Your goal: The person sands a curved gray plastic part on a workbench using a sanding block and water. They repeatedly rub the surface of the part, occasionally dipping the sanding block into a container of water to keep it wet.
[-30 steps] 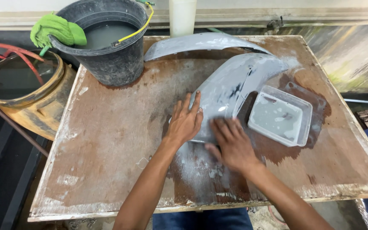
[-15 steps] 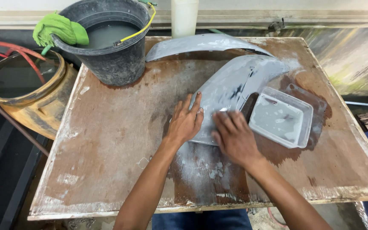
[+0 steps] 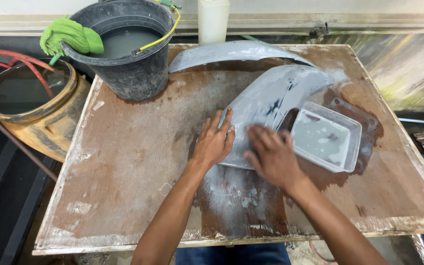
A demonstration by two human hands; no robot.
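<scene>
Pressing my left hand [image 3: 213, 142], fingers spread flat, on the curved grey primed fender panel [image 3: 271, 105] lying mid-board on the wet brown wooden table [image 3: 123, 162]. My right hand [image 3: 271, 157] lies flat on its near end, blurred; fingers together, grip unclear. Panel looks stiff, light, slick with slurry; edges seem the safest hold. Clear rectangular plastic tray [image 3: 326, 142] and black bucket [image 3: 128, 54] hold cloudy water.

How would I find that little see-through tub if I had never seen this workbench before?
Start at the wet brown wooden table and find the big curved grey panel that both hands press on. Just beyond the right hand, on the dark wet patch, sits the clear plastic tub. It is the only square, shallow, see-through container, holding cloudy grey water, unlike the tall round black bucket at the far left corner.
</scene>
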